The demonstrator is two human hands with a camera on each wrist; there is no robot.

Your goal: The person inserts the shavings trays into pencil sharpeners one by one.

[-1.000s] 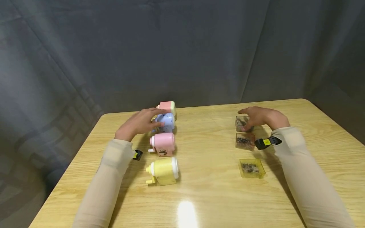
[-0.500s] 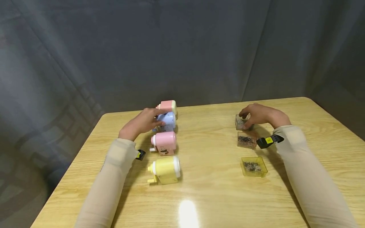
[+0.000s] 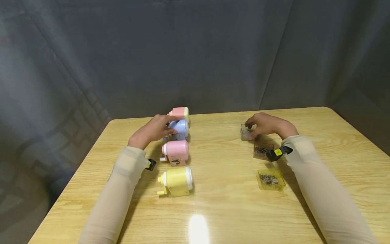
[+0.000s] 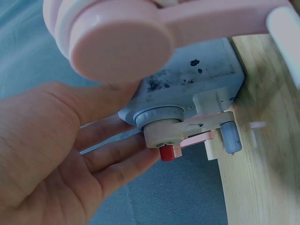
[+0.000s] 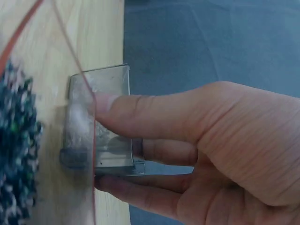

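Observation:
My left hand [image 3: 166,127] holds a blue crank pencil sharpener [image 3: 179,129] at the table's back left. In the left wrist view the fingers [image 4: 117,164] and thumb curl round the blue body [image 4: 197,84]. My right hand [image 3: 250,129] pinches a small clear shavings tray [image 3: 244,135] at the back right. In the right wrist view its thumb lies across the clear tray [image 5: 110,79] and the fingers [image 5: 140,192] hold its underside.
A pink-and-cream sharpener [image 3: 180,113] stands behind the blue one. A pink sharpener [image 3: 176,152] and a yellow sharpener [image 3: 176,181] line up in front. A reddish tray [image 3: 261,150] and a yellow tray [image 3: 270,179], both with shavings, sit on the wooden table [image 3: 225,203].
My right hand closed on the clear tray and drew it to the left, away from the other trays. The left hand stays on the blue sharpener.

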